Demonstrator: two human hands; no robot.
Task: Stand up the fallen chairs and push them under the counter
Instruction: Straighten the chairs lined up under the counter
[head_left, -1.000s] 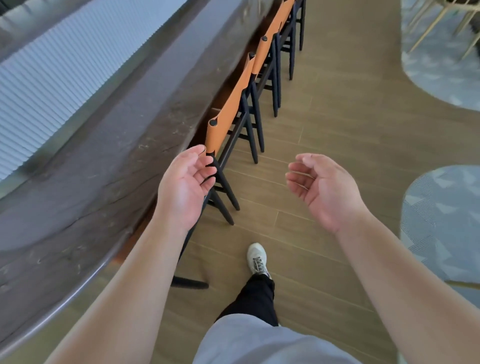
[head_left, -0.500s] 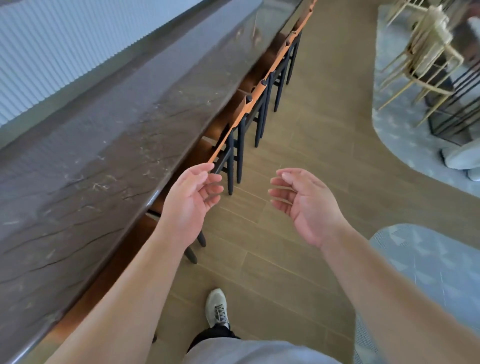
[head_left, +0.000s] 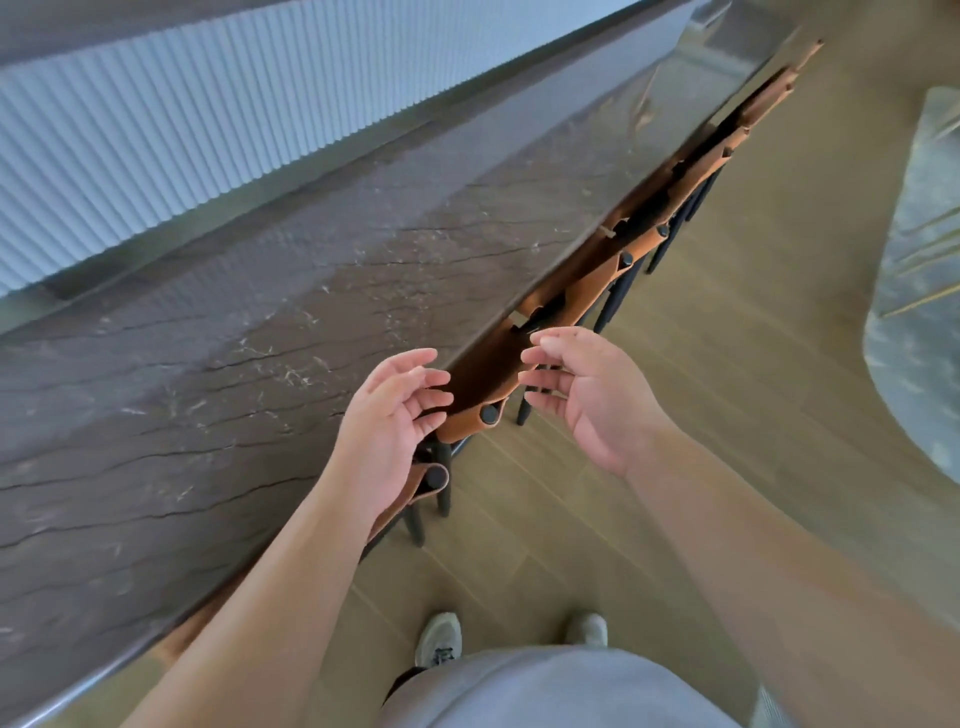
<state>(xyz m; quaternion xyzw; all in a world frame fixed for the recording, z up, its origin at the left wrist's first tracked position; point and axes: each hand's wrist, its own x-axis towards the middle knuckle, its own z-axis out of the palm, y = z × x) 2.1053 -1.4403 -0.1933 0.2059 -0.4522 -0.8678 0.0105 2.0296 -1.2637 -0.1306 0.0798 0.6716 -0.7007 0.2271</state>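
A row of black-framed chairs with tan leather backrests stands upright along the edge of the dark stone counter (head_left: 218, 415). The nearest full chair backrest (head_left: 480, 382) lies between my hands. My left hand (head_left: 387, 423) is open, fingers spread, just left of that backrest and above another chair's backrest end (head_left: 423, 483). My right hand (head_left: 582, 389) is open too, palm facing left, just right of the backrest. Neither hand grips anything. More chairs (head_left: 675, 208) continue toward the far end.
A ribbed pale wall panel (head_left: 208, 119) runs behind the counter. Wood-plank floor (head_left: 649, 493) lies to the right, with a patterned grey rug (head_left: 919, 286) at the right edge. My two feet in light shoes (head_left: 439, 639) stand near the counter.
My view has swung closer over the counter and chairs. Both hands have moved up and nearer together, now flanking the nearest backrest. My second foot has come into view.
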